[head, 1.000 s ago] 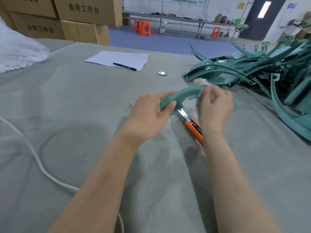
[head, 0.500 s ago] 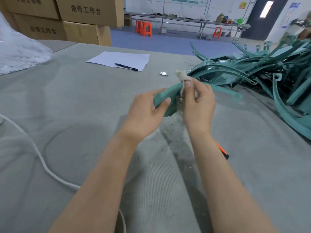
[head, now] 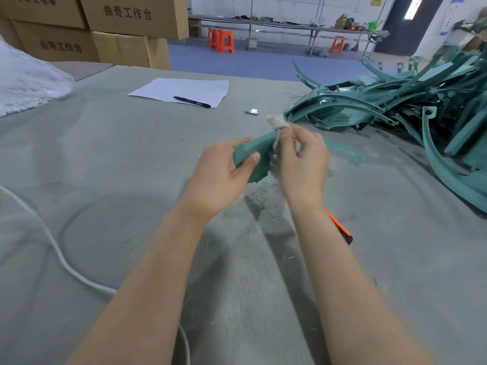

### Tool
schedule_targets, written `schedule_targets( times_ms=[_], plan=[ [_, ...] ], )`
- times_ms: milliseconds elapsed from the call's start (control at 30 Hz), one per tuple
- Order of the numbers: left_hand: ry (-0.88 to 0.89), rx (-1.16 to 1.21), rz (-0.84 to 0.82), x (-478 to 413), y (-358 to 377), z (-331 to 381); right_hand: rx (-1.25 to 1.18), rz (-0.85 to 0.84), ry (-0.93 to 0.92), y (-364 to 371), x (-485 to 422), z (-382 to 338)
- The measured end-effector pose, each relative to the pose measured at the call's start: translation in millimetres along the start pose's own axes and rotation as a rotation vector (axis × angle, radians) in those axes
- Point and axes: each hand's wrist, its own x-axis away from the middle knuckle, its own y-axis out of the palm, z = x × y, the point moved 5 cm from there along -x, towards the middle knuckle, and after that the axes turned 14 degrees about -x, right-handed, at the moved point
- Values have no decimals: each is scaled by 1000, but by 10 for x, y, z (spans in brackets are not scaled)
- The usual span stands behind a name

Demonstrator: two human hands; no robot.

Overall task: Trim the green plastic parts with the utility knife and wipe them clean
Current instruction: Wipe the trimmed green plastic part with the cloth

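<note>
My left hand (head: 221,175) grips the near end of a curved green plastic part (head: 254,151) above the grey felt table. My right hand (head: 300,164) pinches a small off-white cloth (head: 275,122) against the part's upper edge, thumb pressed on the cloth. The part's far end (head: 345,151) sticks out blurred to the right of my right hand. The orange utility knife (head: 341,229) lies on the table, mostly hidden behind my right forearm. A large pile of green plastic parts (head: 400,101) sits at the right.
A white sheet of paper (head: 181,91) with a black pen (head: 191,101) lies farther back, a small silver object (head: 252,111) beside it. Cardboard boxes (head: 126,27) stand at the back left, a clear plastic bag (head: 26,83) at the left. A white cable (head: 55,248) crosses the near left.
My right hand with the cloth slid along the green part toward my left hand. The part tilted and both hands shifted slightly left. The knife became mostly hidden behind my right forearm.
</note>
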Motion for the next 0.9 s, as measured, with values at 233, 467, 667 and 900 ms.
schedule_targets(
  times_ms=[233,467,667,900],
  plan=[
    [-94,110,79,-36,-54,-167,-225,-186,-131,340,393,-363],
    [-112,121,118,-30,-56,-195,-233,-243,-180,362,430,-399],
    [-7,30,91,-4,-30,-60,-159,-97,-91,175,155,-177],
    [-3,-72,42,10,24,-2,64,76,78,-212,-124,235]
  ],
)
